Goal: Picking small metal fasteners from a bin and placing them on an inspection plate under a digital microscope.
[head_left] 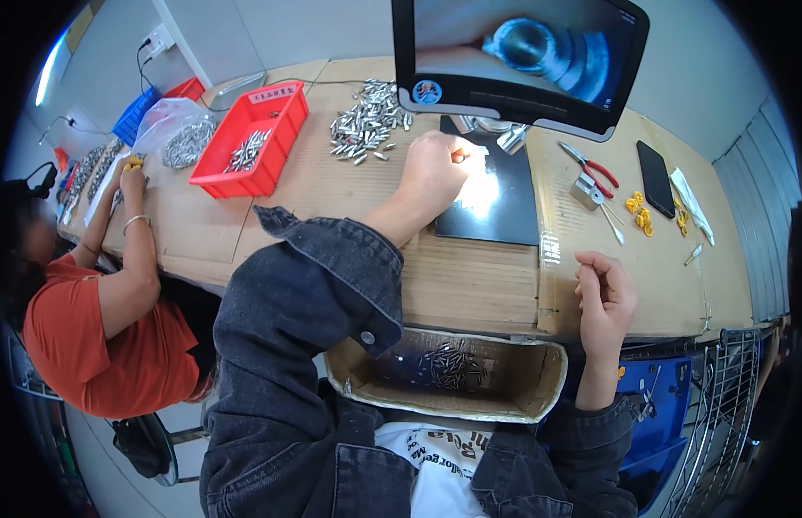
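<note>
The left hand (pixel 435 168) pinches a small metal pin (pixel 459 157) under the magnifier; the right hand (pixel 605 298) rests loosely curled, empty. Many pins lie in the cardboard box (pixel 539 380); a loose silver pile (pixel 366 121) remains on the bench (pixel 478 285).

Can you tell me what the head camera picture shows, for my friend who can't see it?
A person in a denim jacket sits at a cardboard-covered table, their left hand holding something small under a bright light below a monitor, their right hand curled near the table edge. Small metal parts lie heaped nearby; a cardboard box holds more.
</note>
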Demonstrator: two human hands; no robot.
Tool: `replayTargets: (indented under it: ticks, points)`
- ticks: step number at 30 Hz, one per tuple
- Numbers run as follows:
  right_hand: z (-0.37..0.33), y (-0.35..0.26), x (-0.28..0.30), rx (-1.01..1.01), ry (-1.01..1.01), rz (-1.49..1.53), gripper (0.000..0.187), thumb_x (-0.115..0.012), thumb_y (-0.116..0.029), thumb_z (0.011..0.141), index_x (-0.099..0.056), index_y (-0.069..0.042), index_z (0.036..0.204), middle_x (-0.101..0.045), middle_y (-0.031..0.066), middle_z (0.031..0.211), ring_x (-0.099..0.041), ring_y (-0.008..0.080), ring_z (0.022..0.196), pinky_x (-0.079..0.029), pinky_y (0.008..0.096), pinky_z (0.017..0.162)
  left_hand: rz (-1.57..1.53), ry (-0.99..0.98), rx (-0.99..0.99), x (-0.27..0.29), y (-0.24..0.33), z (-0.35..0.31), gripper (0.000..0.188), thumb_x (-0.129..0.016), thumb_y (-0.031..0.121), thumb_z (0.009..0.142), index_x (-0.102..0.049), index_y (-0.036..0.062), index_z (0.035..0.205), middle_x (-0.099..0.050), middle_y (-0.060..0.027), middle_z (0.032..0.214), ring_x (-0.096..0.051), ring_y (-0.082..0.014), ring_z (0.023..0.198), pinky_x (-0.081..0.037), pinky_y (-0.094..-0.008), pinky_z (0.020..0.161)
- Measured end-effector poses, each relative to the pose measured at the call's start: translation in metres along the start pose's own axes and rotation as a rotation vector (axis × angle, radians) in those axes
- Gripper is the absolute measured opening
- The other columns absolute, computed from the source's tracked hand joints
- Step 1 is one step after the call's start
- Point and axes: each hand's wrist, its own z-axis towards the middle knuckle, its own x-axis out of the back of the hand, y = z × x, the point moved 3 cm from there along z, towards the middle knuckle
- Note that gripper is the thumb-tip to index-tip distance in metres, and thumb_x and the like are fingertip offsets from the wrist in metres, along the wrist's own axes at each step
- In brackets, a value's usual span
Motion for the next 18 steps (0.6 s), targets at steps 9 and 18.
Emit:
replayTargets:
  ticks: [9, 18]
  points:
    - [-0.002, 0.003, 0.002, -0.034, 0.015, 0.011, 0.014, -0.056, 0.002, 0.089, -0.067, -0.001, 0.096, -0.058, 0.0015, 0.081, -0.045, 0.0080, 0.063, -0.037, 0.0195, 0.058, -0.037, -0.719, -0.214, 0.030, 0.063, -0.080, 0.016, -0.064, 0.015, 0.081, -0.064, 0.0000, 0.085, -0.064, -0.0128, 0.084, -0.058, -0.0277, 0.069, -0.049, -0.0361, 0.065]
    - [-0.002, 0.003, -0.001, -0.021, 0.000, 0.006, 0.014, -0.056, 0.001, 0.090, -0.067, -0.001, 0.097, -0.059, 0.0018, 0.082, -0.047, 0.0078, 0.064, -0.038, 0.0194, 0.059, 0.720, 0.031, -0.114, 0.067, -0.036, -0.009, 0.017, -0.058, 0.014, 0.087, -0.068, 0.0003, 0.090, -0.065, -0.0137, 0.092, -0.062, -0.0316, 0.078, -0.051, -0.0371, 0.072]
